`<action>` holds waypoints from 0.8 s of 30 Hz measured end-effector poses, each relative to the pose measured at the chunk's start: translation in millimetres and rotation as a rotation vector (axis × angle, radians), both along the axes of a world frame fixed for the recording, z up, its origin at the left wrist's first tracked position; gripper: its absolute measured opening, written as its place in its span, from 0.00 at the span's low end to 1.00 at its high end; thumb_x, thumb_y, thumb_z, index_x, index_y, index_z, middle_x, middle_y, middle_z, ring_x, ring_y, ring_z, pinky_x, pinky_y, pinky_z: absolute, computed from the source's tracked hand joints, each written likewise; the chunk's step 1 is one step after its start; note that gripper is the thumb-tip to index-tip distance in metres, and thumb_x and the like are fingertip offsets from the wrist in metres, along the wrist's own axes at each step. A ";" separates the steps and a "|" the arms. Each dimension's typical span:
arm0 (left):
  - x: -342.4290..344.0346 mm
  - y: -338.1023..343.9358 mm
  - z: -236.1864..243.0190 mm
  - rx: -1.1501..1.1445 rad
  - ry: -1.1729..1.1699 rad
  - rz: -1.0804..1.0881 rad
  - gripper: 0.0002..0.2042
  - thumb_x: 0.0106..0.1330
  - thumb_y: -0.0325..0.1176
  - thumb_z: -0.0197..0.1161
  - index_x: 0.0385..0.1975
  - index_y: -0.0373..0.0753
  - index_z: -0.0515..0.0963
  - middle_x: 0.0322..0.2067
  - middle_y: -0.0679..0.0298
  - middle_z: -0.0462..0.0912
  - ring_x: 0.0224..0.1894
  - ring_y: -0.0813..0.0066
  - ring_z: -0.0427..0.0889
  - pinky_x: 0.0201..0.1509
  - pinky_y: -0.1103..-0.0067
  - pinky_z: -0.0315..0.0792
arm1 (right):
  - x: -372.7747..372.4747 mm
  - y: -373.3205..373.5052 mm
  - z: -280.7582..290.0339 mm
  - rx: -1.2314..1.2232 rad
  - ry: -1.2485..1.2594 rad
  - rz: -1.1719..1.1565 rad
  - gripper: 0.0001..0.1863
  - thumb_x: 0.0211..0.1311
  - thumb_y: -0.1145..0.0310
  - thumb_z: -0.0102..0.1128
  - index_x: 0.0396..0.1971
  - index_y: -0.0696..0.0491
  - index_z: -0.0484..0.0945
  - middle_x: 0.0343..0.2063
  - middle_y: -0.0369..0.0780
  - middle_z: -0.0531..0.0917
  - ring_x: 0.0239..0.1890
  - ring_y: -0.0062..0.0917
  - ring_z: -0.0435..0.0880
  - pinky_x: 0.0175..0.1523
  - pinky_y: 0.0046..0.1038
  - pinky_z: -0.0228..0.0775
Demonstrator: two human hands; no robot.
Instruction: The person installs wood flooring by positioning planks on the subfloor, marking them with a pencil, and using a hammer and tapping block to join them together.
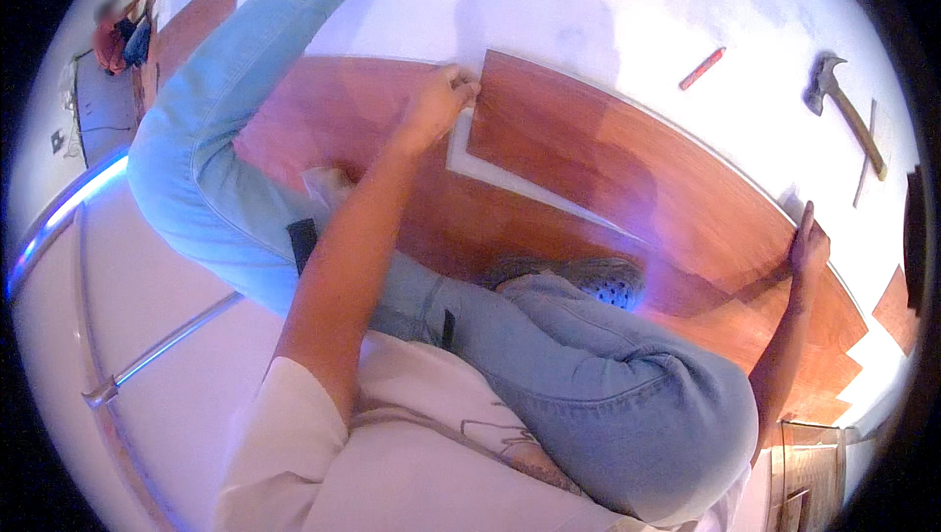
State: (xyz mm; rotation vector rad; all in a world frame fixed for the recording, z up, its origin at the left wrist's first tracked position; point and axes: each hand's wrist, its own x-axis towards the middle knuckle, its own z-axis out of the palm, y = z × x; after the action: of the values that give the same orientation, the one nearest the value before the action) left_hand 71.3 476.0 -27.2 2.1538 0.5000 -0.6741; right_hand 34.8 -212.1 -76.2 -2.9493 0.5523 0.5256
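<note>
I sit on the floor with a reddish-brown wood floor plank (559, 125) lying at a slant in front of me. At its left end my left hand (438, 106) is closed, the fingertips pinching the corner. Farther right, my right hand (810, 246) grips the plank's outer edge, one finger sticking up. A wedge-shaped pale gap (510, 179) separates this plank from the laid planks (421, 203) nearer me; it narrows toward the right. How the fingers sit under the edges is hidden.
Beyond the plank, a red pen-like tool (703, 68) and a claw hammer (845, 110) with a wooden handle lie on the pale floor. My shoe (608, 282) rests on the laid planks. Another person (118, 37) sits far left. A metal rail (172, 341) runs at left.
</note>
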 end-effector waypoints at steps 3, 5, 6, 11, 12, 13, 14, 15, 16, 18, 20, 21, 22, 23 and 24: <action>0.6 41.6 -7.1 -0.296 0.028 0.191 0.10 0.73 0.36 0.62 0.43 0.36 0.81 0.40 0.64 0.85 0.42 0.75 0.83 0.50 0.74 0.77 | 2.0 12.1 -2.4 0.053 -0.084 -0.061 0.42 0.76 0.37 0.40 0.24 0.63 0.82 0.23 0.57 0.82 0.29 0.48 0.84 0.42 0.46 0.73; 8.8 45.7 12.6 -0.453 0.102 0.245 0.11 0.74 0.39 0.63 0.44 0.38 0.81 0.40 0.66 0.85 0.41 0.77 0.82 0.48 0.76 0.77 | -2.2 0.8 6.0 0.091 -0.131 -0.056 0.43 0.77 0.38 0.41 0.19 0.66 0.75 0.14 0.51 0.72 0.20 0.39 0.70 0.34 0.46 0.66; 13.0 50.0 24.4 -0.506 0.136 0.221 0.11 0.73 0.39 0.63 0.44 0.38 0.81 0.40 0.67 0.84 0.41 0.78 0.81 0.48 0.77 0.76 | -1.6 -6.1 5.6 0.111 -0.153 -0.066 0.43 0.77 0.38 0.42 0.18 0.66 0.73 0.13 0.49 0.69 0.19 0.36 0.66 0.33 0.45 0.64; 17.8 44.0 68.9 -0.829 0.156 0.144 0.11 0.74 0.42 0.63 0.42 0.42 0.80 0.36 0.73 0.81 0.39 0.82 0.78 0.46 0.81 0.74 | 7.7 -29.6 13.4 0.243 -0.208 -0.121 0.41 0.76 0.37 0.46 0.14 0.61 0.64 0.13 0.39 0.62 0.21 0.24 0.58 0.28 0.37 0.56; 21.2 42.2 77.5 -0.895 0.097 0.131 0.11 0.74 0.42 0.63 0.42 0.41 0.80 0.36 0.72 0.81 0.39 0.81 0.78 0.47 0.80 0.74 | 6.8 -39.7 9.7 0.282 -0.220 -0.128 0.39 0.76 0.37 0.46 0.14 0.57 0.61 0.14 0.35 0.61 0.22 0.22 0.57 0.27 0.35 0.53; 21.4 40.6 85.3 -0.959 0.039 0.126 0.11 0.74 0.42 0.63 0.42 0.40 0.80 0.36 0.72 0.81 0.39 0.81 0.78 0.47 0.80 0.74 | 7.5 -38.2 8.4 0.297 -0.226 -0.149 0.39 0.75 0.37 0.47 0.13 0.56 0.60 0.14 0.34 0.60 0.22 0.21 0.56 0.27 0.34 0.52; 21.6 37.4 93.0 -1.025 -0.020 0.120 0.11 0.75 0.42 0.62 0.42 0.39 0.80 0.36 0.71 0.81 0.39 0.81 0.79 0.47 0.80 0.74 | 8.9 -38.1 8.0 0.309 -0.232 -0.169 0.39 0.75 0.37 0.48 0.13 0.55 0.59 0.14 0.34 0.60 0.22 0.21 0.56 0.27 0.34 0.51; 21.2 30.4 105.4 -1.056 -0.044 0.136 0.10 0.75 0.41 0.62 0.41 0.40 0.79 0.35 0.73 0.79 0.38 0.83 0.77 0.46 0.81 0.73 | 14.3 -37.4 11.3 0.320 -0.236 -0.181 0.38 0.75 0.36 0.48 0.13 0.53 0.58 0.15 0.33 0.59 0.22 0.21 0.56 0.27 0.33 0.51; 24.6 20.8 121.6 -1.083 -0.071 0.144 0.09 0.75 0.40 0.62 0.39 0.41 0.78 0.34 0.74 0.77 0.38 0.84 0.75 0.45 0.82 0.71 | 17.4 -36.1 14.4 0.308 -0.260 -0.175 0.37 0.74 0.36 0.49 0.13 0.51 0.58 0.15 0.32 0.59 0.22 0.20 0.55 0.27 0.32 0.50; 29.5 7.6 136.1 -1.113 -0.129 0.146 0.08 0.75 0.38 0.62 0.39 0.41 0.78 0.33 0.75 0.76 0.37 0.86 0.74 0.44 0.84 0.70 | 19.7 -30.6 17.0 0.294 -0.334 -0.169 0.37 0.74 0.36 0.49 0.13 0.51 0.58 0.15 0.32 0.59 0.22 0.20 0.55 0.27 0.32 0.50; 36.2 0.1 142.0 -1.121 -0.183 0.130 0.07 0.75 0.37 0.62 0.40 0.40 0.78 0.34 0.74 0.77 0.38 0.86 0.74 0.45 0.84 0.70 | 17.3 -32.4 22.4 0.301 -0.350 -0.240 0.36 0.76 0.39 0.47 0.15 0.54 0.62 0.16 0.33 0.63 0.23 0.22 0.58 0.29 0.32 0.54; 37.3 -1.2 146.2 -1.115 -0.201 0.119 0.07 0.75 0.36 0.61 0.41 0.39 0.78 0.34 0.74 0.77 0.38 0.86 0.75 0.45 0.84 0.70 | 14.2 -25.7 22.6 0.307 -0.398 -0.219 0.36 0.76 0.39 0.46 0.16 0.55 0.63 0.16 0.34 0.63 0.23 0.22 0.59 0.30 0.31 0.56; 36.9 -2.4 147.7 -1.115 -0.217 0.114 0.07 0.75 0.36 0.61 0.41 0.39 0.78 0.35 0.73 0.78 0.39 0.86 0.75 0.45 0.84 0.71 | 10.9 -18.3 23.5 0.307 -0.441 -0.194 0.36 0.77 0.40 0.46 0.18 0.57 0.64 0.17 0.35 0.64 0.24 0.22 0.60 0.31 0.31 0.57; 36.8 -2.3 149.1 -1.114 -0.231 0.106 0.07 0.75 0.35 0.61 0.42 0.38 0.78 0.35 0.73 0.78 0.39 0.86 0.75 0.46 0.84 0.71 | 7.5 -12.0 25.7 0.308 -0.484 -0.171 0.35 0.78 0.41 0.45 0.19 0.58 0.66 0.18 0.35 0.65 0.25 0.23 0.61 0.32 0.31 0.59; 36.9 -2.0 149.0 -1.108 -0.241 0.103 0.07 0.75 0.35 0.61 0.43 0.38 0.78 0.35 0.72 0.79 0.40 0.85 0.76 0.46 0.83 0.71 | 4.2 -15.1 31.8 0.269 -0.415 -0.176 0.34 0.79 0.44 0.44 0.26 0.62 0.72 0.22 0.39 0.72 0.28 0.27 0.67 0.37 0.32 0.64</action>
State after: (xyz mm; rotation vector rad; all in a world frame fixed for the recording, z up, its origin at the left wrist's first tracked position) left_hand 108.3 474.0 121.8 1.1216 0.0478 -0.4505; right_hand 39.0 -227.2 -44.4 -2.6104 0.6232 -0.0332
